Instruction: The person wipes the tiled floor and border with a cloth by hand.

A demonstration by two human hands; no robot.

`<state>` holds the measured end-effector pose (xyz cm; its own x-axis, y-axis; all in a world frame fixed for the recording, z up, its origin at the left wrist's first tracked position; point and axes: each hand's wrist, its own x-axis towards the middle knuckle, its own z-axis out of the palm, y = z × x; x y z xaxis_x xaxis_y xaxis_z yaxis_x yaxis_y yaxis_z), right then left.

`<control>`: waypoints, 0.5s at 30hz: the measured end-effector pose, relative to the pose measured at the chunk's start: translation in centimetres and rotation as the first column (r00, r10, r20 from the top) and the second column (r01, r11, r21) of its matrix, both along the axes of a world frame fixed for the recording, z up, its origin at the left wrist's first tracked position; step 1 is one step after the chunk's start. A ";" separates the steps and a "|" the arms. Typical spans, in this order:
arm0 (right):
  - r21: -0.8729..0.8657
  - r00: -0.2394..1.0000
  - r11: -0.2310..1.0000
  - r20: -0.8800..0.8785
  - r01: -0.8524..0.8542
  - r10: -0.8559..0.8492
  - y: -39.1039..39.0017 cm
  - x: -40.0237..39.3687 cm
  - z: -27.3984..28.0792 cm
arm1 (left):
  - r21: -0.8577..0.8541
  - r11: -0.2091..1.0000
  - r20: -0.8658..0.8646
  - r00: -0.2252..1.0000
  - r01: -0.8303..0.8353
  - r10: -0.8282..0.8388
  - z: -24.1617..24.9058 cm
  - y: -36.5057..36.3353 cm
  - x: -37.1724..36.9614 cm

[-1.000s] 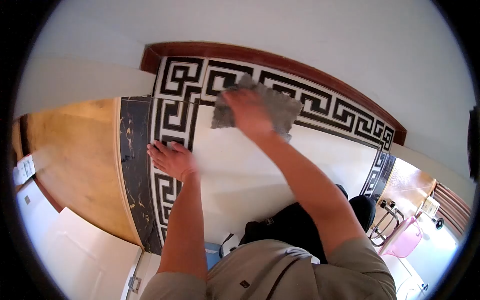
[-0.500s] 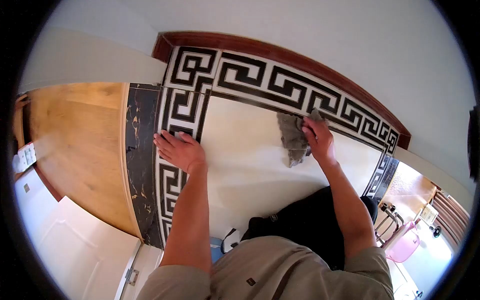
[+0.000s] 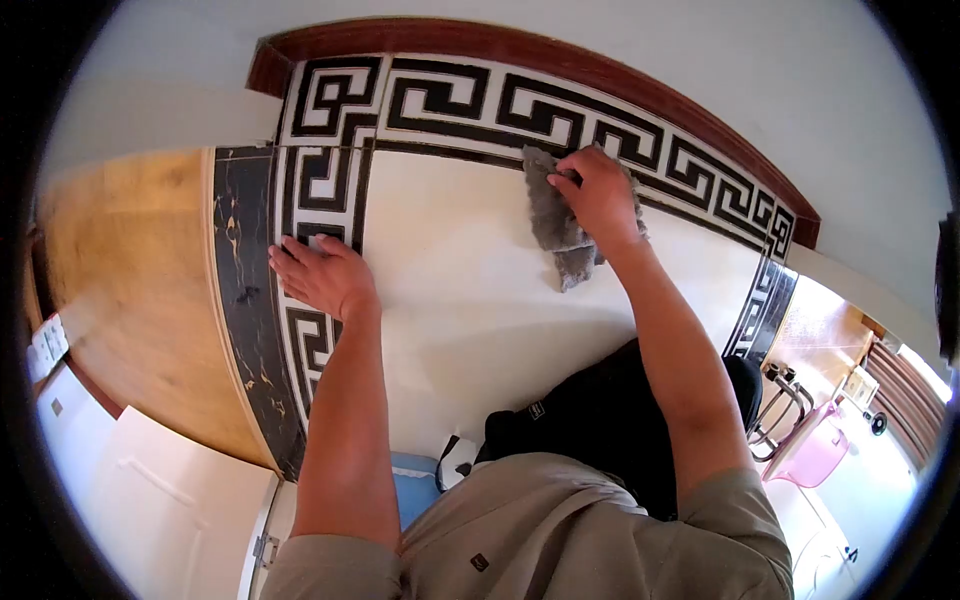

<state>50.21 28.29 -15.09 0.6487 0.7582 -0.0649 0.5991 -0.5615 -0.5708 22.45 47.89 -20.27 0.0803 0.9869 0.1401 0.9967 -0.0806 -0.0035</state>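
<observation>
My left hand (image 3: 325, 278) lies flat with its fingers spread on the black-and-white key-patterned border tiles (image 3: 325, 185) at the left of the floor. In my right hand (image 3: 601, 197) is a grey fluffy cloth (image 3: 546, 205), bunched under the fingers. The cloth rests on the cream floor tile (image 3: 450, 235) and reaches the patterned border along the wall. One end of it trails toward me. Part of the cloth is hidden beneath the palm.
A dark red baseboard (image 3: 560, 52) runs along the wall. Left are a black marbled strip (image 3: 243, 290), wooden floor (image 3: 130, 290) and a white door (image 3: 170, 480). Something blue (image 3: 414, 487) lies near my body. A pink plastic container (image 3: 808, 445) stands at the right.
My view has shifted, so the floor sits a little higher and further left. The right hand has turned over the cloth, which is now more bunched. My left hand stays on the border.
</observation>
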 end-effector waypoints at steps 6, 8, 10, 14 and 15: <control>-0.113 0.984 0.978 -0.010 -0.178 0.178 3.1 0.4 0.7 | 0.022 1.000 -0.002 1.000 -0.008 0.008 -0.2 0.2 0.0; -0.158 0.971 0.958 -0.003 -0.238 0.240 4.4 0.2 0.9 | 0.037 0.999 -0.014 1.000 -0.007 0.008 0.0 0.3 0.1; -0.173 0.942 0.932 0.056 -0.318 0.331 5.8 0.0 0.8 | 0.063 0.998 -0.051 0.999 0.006 -0.003 -0.5 0.3 -0.1; -0.155 0.902 0.901 0.092 -0.406 0.422 9.1 -0.8 0.1 | 0.050 0.999 -0.041 0.999 0.002 0.000 0.1 0.3 0.2; -0.158 0.896 0.897 0.106 -0.412 0.430 10.2 -1.1 -0.1 | 0.057 0.998 -0.014 1.000 0.002 -0.001 0.0 0.4 0.2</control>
